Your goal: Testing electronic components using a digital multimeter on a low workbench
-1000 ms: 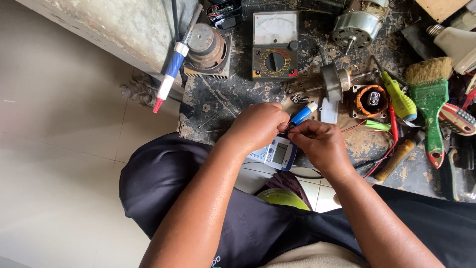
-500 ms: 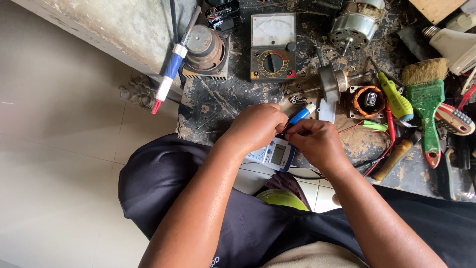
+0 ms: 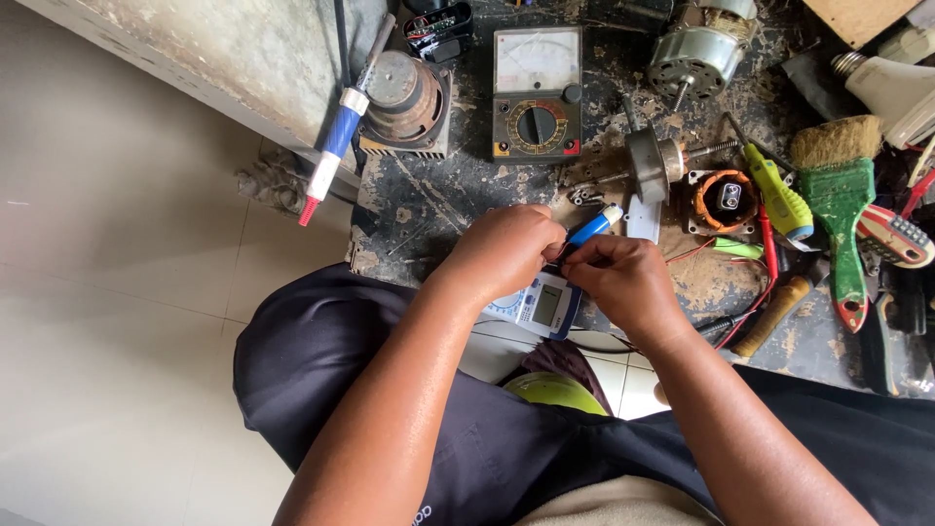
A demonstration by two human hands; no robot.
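Observation:
My left hand (image 3: 506, 248) and my right hand (image 3: 623, 278) meet over the near edge of a dirty black workbench (image 3: 438, 195). Between the fingers sticks out a small blue tool with a white tip (image 3: 596, 226); both hands close on it, and what else they pinch is hidden. Just under the hands lies a white and blue digital timer (image 3: 538, 307) with a small screen. Beyond the hands rests a motor rotor on its shaft (image 3: 648, 161).
An analog multimeter (image 3: 536, 93), a round speaker part (image 3: 404, 97) and a blue-handled soldering iron (image 3: 336, 146) lie at the back left. To the right sit a copper-wound stator (image 3: 726, 200), a green brush (image 3: 838, 209), a yellow-green screwdriver (image 3: 779, 195) and a grey motor (image 3: 696, 54).
The hands stay together over the timer with only slight finger movement. The view has shifted a little.

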